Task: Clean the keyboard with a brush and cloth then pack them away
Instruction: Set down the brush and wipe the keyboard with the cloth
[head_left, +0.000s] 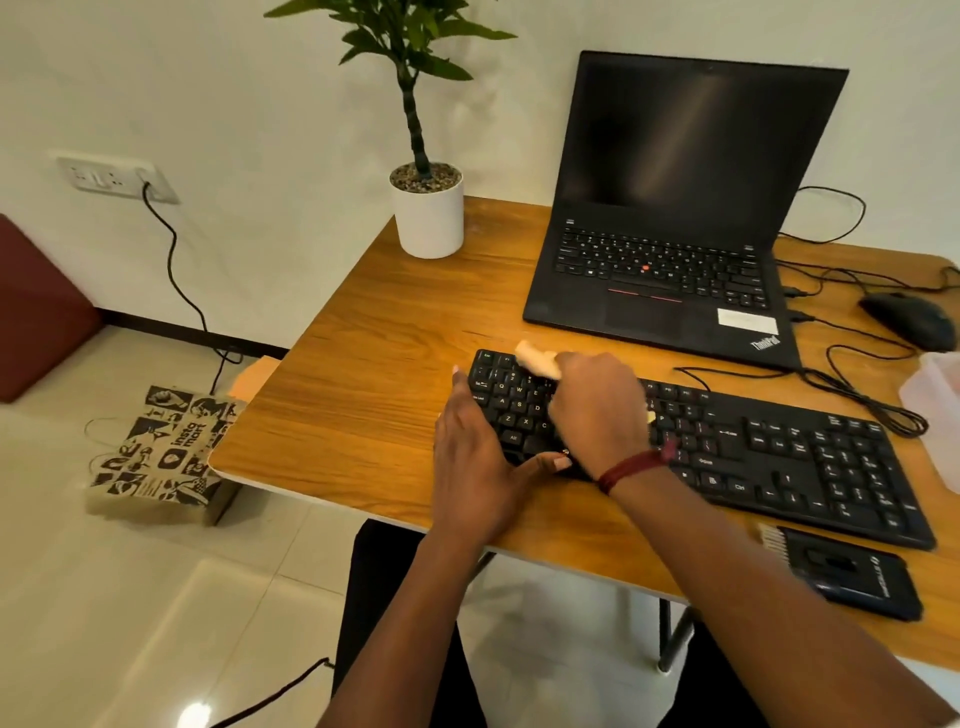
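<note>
The keyboard is laid at centre right of the surface, its left end touched by the left hand with fingers straight and together. A pale brush is gripped in the curled fingers of the right hand over the left keys. The keyboard is hemmed in by a laptop at upper right, cables (one just behind it) and a black pouch at lower right.

Place: office or home workspace
Desk: wooden table, frame centre
Gear: open ThinkPad laptop upper right, black keyboard, mouse
Wall: socket plate upper left
</note>
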